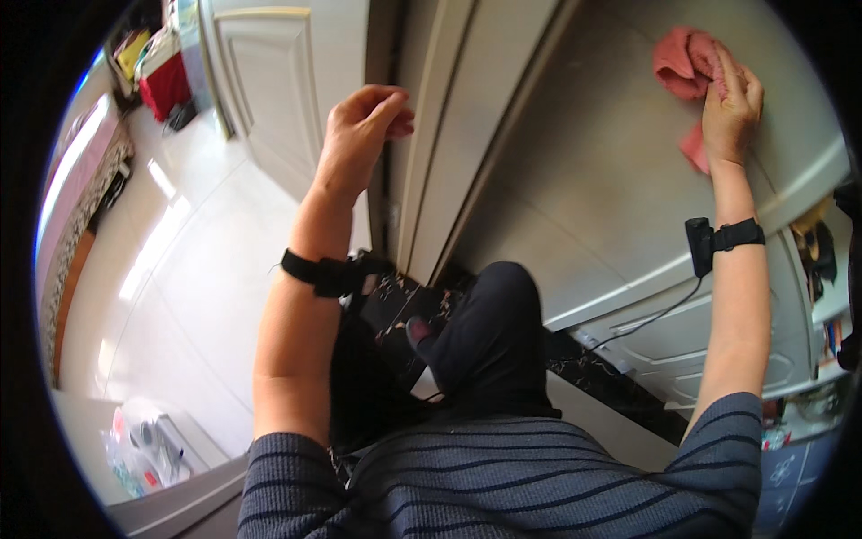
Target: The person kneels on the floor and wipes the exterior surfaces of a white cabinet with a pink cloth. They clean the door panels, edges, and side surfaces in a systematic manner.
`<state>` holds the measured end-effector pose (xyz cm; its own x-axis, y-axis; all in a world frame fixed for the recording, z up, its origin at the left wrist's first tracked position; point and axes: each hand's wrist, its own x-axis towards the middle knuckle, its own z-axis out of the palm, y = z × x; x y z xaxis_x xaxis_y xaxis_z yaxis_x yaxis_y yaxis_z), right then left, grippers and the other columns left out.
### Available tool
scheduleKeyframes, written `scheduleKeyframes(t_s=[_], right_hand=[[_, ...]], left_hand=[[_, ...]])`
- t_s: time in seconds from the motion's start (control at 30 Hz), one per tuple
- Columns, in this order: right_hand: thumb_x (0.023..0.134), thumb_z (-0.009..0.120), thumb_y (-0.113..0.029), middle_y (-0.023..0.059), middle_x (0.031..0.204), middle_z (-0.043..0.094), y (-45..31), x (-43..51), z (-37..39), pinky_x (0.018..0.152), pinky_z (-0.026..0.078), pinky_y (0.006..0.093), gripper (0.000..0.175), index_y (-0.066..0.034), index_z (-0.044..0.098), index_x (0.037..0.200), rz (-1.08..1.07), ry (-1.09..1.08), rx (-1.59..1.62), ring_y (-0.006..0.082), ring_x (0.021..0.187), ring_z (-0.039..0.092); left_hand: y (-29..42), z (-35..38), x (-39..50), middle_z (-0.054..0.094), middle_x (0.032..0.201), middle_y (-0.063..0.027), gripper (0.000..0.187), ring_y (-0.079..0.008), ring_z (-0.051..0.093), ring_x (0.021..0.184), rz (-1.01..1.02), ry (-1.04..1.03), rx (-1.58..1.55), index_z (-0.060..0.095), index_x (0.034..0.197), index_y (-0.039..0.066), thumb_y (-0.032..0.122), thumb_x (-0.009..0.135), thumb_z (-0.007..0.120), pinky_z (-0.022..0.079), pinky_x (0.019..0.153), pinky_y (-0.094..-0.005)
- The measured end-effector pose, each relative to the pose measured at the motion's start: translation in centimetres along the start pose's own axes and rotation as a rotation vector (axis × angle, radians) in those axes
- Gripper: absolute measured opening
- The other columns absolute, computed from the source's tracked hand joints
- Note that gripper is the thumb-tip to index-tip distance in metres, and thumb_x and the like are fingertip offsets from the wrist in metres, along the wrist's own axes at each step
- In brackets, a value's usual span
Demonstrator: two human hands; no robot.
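Observation:
My right hand grips a bunched pink cloth and presses it against a pale wall surface with thin seams. A loose end of the cloth hangs below the palm. My left hand is raised beside the light door frame; its fingers curl loosely and I see nothing in them. Whether it touches the frame is unclear. Each forearm wears a black strap with a small device, the right one trailing a cable.
A white panelled door stands at left, above glossy white floor tiles. Dark marbled flooring lies near my foot. White cabinet doors and open shelves are at right. A plastic bag of items sits lower left.

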<state>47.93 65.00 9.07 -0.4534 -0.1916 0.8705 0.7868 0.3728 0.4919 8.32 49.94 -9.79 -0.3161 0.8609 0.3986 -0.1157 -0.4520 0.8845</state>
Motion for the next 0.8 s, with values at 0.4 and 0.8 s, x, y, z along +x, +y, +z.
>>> scheduleKeyframes(t_s=[0.4,0.8], right_hand=[[0.076,0.062,-0.019,0.0096,0.119,0.062,-13.9,-16.2,2.1,0.084,0.048,0.0458,0.025,-0.016,0.071,0.1,-0.346,-0.542,0.176,0.0284,0.1,0.059],[0.074,0.056,0.003,0.0125,0.111,0.059,1.3,-15.7,-7.1,0.085,0.052,0.0427,0.041,-0.0124,0.067,0.111,-0.063,-0.604,-0.039,0.0363,0.103,0.058]], left_hand=[[-3.3,-0.6,1.6,0.06,0.117,-0.0114,0.046,-0.0241,0.061,0.108,0.362,0.347,0.638,0.059,0.124,0.003,0.026,0.088,0.074,0.05,0.093,-0.0352],[3.0,-2.9,-1.7,0.067,0.084,-0.0075,0.01,-0.013,0.065,0.077,0.606,0.606,0.016,0.063,0.096,-0.001,0.008,0.093,0.064,0.055,0.073,-0.026]])
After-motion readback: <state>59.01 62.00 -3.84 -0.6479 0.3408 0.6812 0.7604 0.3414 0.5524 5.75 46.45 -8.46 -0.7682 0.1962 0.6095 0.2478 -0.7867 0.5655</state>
